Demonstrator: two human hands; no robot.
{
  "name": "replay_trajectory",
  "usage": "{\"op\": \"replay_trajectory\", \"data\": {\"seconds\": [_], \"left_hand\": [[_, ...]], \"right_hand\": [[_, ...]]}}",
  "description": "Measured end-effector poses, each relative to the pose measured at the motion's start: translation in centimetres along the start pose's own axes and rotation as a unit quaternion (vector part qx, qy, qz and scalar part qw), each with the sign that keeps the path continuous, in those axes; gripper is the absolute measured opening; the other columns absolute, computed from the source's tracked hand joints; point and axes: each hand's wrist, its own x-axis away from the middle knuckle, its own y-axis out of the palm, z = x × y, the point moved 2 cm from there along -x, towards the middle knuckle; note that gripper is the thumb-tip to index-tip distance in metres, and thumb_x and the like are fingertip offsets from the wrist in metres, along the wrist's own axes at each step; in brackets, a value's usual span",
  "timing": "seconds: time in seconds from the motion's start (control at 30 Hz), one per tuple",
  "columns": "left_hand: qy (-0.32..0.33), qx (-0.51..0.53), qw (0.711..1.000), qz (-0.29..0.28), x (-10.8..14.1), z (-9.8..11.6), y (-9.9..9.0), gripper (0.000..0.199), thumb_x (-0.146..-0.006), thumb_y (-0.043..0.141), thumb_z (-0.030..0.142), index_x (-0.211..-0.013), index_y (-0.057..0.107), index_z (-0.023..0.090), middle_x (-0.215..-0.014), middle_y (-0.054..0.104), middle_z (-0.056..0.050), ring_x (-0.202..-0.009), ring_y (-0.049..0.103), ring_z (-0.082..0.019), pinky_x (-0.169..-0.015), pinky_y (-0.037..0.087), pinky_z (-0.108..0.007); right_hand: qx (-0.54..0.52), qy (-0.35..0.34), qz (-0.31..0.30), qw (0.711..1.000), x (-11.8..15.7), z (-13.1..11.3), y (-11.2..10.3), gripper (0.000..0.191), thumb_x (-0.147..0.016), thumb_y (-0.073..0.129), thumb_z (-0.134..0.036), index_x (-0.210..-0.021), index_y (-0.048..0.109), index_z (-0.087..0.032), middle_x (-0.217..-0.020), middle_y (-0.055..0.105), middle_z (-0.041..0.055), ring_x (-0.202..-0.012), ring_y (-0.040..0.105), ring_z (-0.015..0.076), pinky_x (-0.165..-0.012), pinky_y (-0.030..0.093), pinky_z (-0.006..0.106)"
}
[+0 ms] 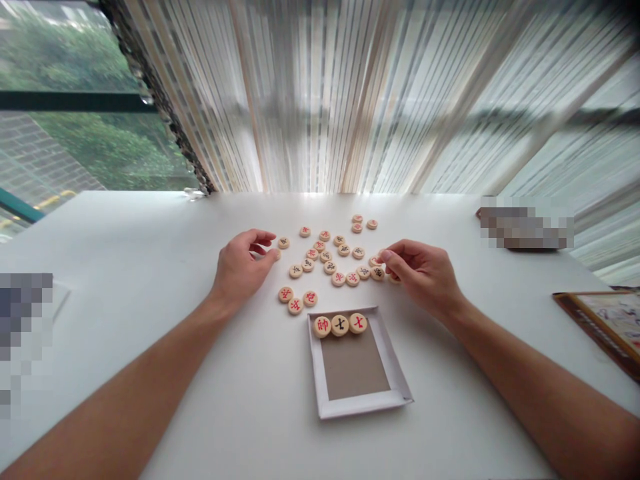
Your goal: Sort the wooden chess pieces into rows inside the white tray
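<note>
Round wooden Chinese chess pieces with red or black characters lie scattered on the white table, among them a black-marked piece [330, 267] near the middle. My left hand [246, 261] rests at their left side, thumb and forefinger apart, close to a black-marked piece [283, 243]. At the right side, my right hand [420, 270] pinches the edge of a red-marked piece [375, 261] with thumb and forefinger. Another piece is partly hidden beneath that hand. Nearer me is a shallow white box [367, 404]; three pieces, including a black-marked one [340, 325], sit in a row along its far side.
The white table [240, 400] reaches to striped curtains [320, 100] and a window at the back left. A brown-framed item [600, 327] lies at the right edge. Blurred-out objects are at the far right [525, 227] and left edge [23, 320].
</note>
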Motion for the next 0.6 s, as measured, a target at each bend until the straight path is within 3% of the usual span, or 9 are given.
{"op": "replay_trajectory", "data": {"seconds": [0.6], "left_hand": [[0.002,-0.001,1.0,0.002,0.09,0.23,0.11,0.027,-0.081,0.077,0.028,-0.106,0.081,0.02,-0.093,0.08,-0.006,-0.075,0.07,-0.019,-0.072,0.056,-0.031]], "right_hand": [[-0.009,-0.001,0.002,1.0,0.0,-0.46,-0.07,0.03,-0.095,0.071,-0.043,-0.08,0.077,-0.018,-0.067,0.069,0.0035,-0.057,0.057,0.0153,-0.051,0.042,0.027]]}}
